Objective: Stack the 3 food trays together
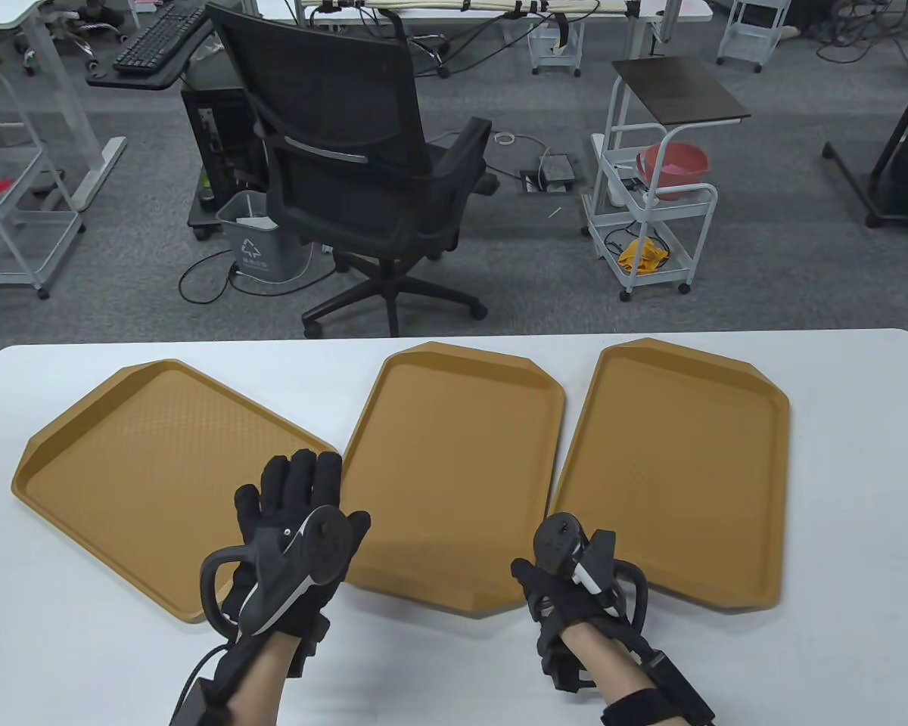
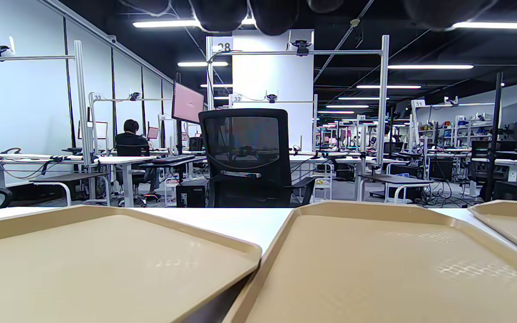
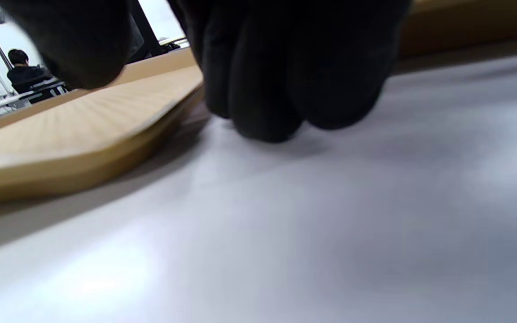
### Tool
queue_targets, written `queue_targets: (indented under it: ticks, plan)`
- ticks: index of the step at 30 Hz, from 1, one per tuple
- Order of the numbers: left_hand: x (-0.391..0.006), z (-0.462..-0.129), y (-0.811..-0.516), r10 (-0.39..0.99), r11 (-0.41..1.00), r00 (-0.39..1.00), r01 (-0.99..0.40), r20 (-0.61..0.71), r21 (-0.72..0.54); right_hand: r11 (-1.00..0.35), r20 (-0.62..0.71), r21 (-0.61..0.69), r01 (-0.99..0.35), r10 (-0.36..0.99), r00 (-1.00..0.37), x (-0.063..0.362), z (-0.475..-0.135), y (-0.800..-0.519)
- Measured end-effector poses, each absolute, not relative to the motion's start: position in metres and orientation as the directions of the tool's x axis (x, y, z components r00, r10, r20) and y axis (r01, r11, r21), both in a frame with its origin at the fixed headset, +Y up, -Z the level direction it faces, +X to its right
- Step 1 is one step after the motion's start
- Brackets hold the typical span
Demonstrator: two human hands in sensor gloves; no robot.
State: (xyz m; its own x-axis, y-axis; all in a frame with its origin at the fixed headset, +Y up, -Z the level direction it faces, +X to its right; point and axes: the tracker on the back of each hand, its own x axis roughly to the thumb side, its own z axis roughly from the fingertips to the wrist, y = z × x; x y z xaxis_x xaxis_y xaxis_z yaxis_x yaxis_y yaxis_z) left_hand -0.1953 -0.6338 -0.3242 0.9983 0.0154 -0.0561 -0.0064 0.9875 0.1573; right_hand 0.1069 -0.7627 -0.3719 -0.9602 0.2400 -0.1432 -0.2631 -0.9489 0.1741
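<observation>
Three tan food trays lie side by side on the white table [image 1: 840,423]: a left tray [image 1: 151,461], a middle tray [image 1: 454,446] and a right tray [image 1: 681,461]. My left hand [image 1: 296,484] is flat with its fingers stretched out over the gap between the left and middle trays, holding nothing. Its wrist view shows the left tray [image 2: 97,264], the middle tray [image 2: 375,269] and the right tray [image 2: 514,224]. My right hand [image 1: 548,582] is curled at the middle tray's near right corner. Its fingertips [image 3: 281,103] touch the table beside the tray edge [image 3: 83,134], thumb above the rim.
A black office chair [image 1: 363,166] stands just beyond the table's far edge, with a grey bin [image 1: 257,246] and a white cart [image 1: 651,204] on the floor behind. Bare table [image 1: 439,673] lies in front of the trays.
</observation>
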Motion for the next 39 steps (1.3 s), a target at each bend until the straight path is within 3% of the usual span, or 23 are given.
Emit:
queue_targets:
  ticks: [8,12,18,26,35,39]
  plan:
    - [-0.194,-0.324,-0.633,0.024,0.988,0.999,-0.016,-0.048,0.153,-0.980,-0.182,0.139,-0.141,0.114,-0.977,0.091,-0.378,-0.766]
    - [-0.194,-0.324,-0.634,0.035,0.988,0.998,-0.028,-0.048,0.153,-0.970,-0.216,0.142,-0.197,0.164,-0.962,0.095,-0.381,-0.766]
    - [-0.195,-0.324,-0.633,0.041,0.987,0.998,-0.033,-0.048,0.155,-0.835,-0.352,0.192,-0.516,0.433,-0.830,0.114,-0.384,-0.768]
    - [-0.196,-0.325,-0.633,0.047,0.988,0.998,-0.039,-0.052,0.147,-0.490,-0.509,0.203,-0.848,0.687,-0.518,0.133,-0.384,-0.774]
    - [-0.197,-0.324,-0.632,0.054,0.989,0.997,-0.047,-0.046,0.138,-0.310,-0.503,0.080,-0.947,0.808,-0.307,0.141,-0.378,-0.756]
    - [-0.197,-0.324,-0.632,0.060,0.990,0.997,-0.054,-0.042,0.132,-0.402,-0.423,0.085,-0.912,0.814,-0.398,0.140,-0.377,-0.748]
